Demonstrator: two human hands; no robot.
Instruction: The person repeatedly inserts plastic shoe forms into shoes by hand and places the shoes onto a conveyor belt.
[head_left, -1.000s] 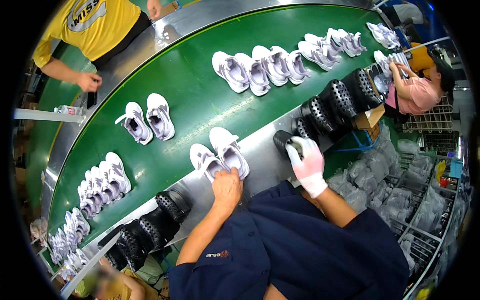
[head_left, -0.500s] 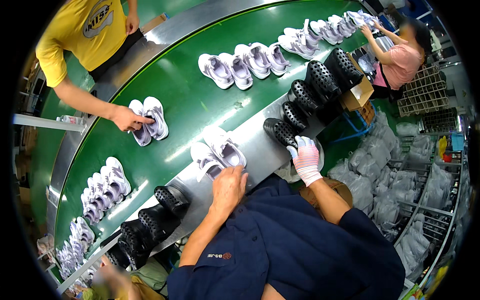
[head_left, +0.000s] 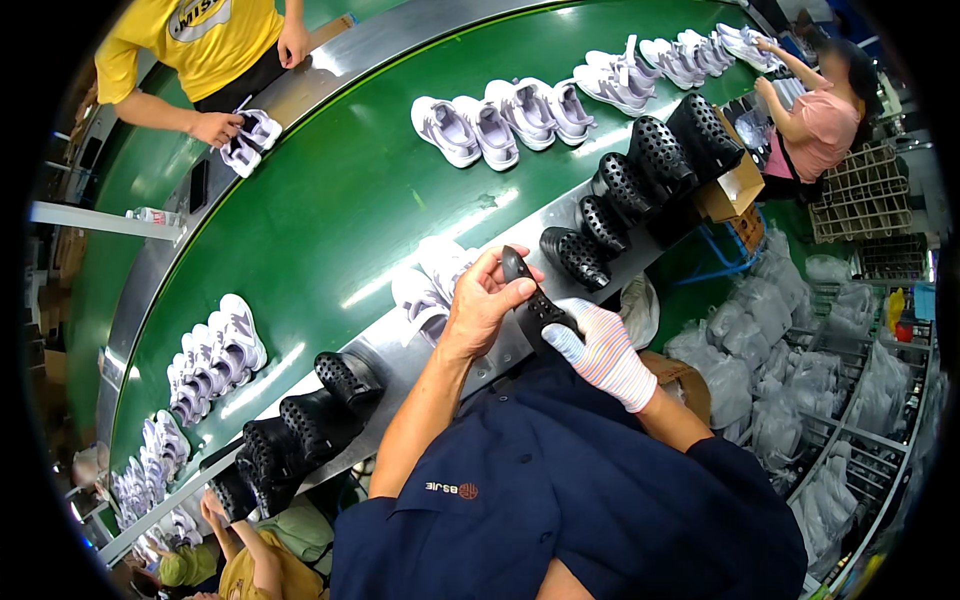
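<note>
A black perforated shoe tree (head_left: 541, 306) is held between my two hands, over the metal ledge close to my body. My bare left hand (head_left: 476, 310) pinches its upper end between thumb and fingers. Around its lower end closes my right hand (head_left: 606, 354), in a white glove with coloured stripes. A pair of white and lilac sneakers (head_left: 418, 297) sits just beyond my left hand, partly hidden by it. More black perforated shoe trees (head_left: 575, 258) stand in a row on the ledge to the right.
Another group of black shoe trees (head_left: 305, 424) is at the lower left. Sneakers (head_left: 445, 130) line the green conveyor (head_left: 340, 210). Across it, a person in yellow holds a sneaker pair (head_left: 250, 142); a person in pink works far right. Bagged goods (head_left: 875, 375) fill a rack.
My left hand has left the sneakers, and my right has brought a shoe tree from the ledge; both now grip it. The person opposite has drawn a sneaker pair off the conveyor toward themselves.
</note>
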